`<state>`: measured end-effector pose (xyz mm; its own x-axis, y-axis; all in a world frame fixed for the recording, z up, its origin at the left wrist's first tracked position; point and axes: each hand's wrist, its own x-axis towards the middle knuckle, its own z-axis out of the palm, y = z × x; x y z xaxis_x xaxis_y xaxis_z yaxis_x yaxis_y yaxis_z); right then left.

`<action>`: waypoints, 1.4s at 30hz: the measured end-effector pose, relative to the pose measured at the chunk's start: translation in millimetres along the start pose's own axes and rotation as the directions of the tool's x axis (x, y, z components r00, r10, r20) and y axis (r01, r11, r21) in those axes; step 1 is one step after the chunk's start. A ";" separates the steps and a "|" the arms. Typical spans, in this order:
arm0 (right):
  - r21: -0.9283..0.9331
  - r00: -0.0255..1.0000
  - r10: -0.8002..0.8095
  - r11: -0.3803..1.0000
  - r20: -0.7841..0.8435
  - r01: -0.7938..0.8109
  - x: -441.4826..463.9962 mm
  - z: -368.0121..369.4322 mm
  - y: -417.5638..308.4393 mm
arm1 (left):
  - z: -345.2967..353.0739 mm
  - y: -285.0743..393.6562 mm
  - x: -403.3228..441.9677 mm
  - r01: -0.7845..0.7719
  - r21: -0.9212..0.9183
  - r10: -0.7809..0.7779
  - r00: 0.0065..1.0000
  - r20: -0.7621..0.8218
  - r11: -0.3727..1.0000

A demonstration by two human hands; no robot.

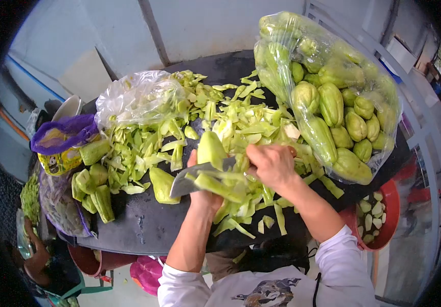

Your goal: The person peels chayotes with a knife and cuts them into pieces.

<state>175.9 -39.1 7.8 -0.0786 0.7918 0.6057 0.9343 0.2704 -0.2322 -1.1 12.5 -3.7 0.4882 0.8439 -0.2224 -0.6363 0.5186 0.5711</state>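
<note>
Across a dark tabletop [136, 225], at its near middle: one chayote [211, 148], hand-held, clear of its fellows, upper end showing beyond a knife blade.

Left hand [203, 198]: grasping the chayote, fingers at its left flank, partly hidden by the blade; the nearer of the two hands, being in contact.

Right hand [274, 165]: clenched, apparently about the handle of the knife [185, 181]; handle hidden by the fist. Position: just right of the chayote.

Key relation: chayote's long axis runs roughly away from the body, far end leaning slightly left; blade lies crosswise, from the right fist leftward and a little toward the wearer, passing over the left hand. Whether the edge touches the chayote cannot be told. Pale green strips [219, 187] lie on or against the blade, blurred.

Adjacent: one loose chayote [163, 185], just beside the blade tip, on its left. Peelings [251, 123], heaped beyond and beneath both hands.

Outlying: clear bag [276, 61] of whole chayotes, far right; second clear bag [141, 100], far left, amid cuttings; purple mesh bag [67, 133], left edge; red bucket [394, 215] containing pale pieces, below the right edge.
</note>
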 end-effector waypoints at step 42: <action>-0.011 0.943 0.325 0.946 0.076 -0.325 0.1 -19.6 12.5 | 29.8 13.8 -12.1 -0.082 -0.201 0.068 0.995 -0.078 0.976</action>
<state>194.4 -46.4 19.9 0.2030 0.8761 0.4373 0.9130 -0.0079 -0.4078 2.0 5.3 30.4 0.3959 0.8852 -0.2443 -0.7812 0.4644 0.4171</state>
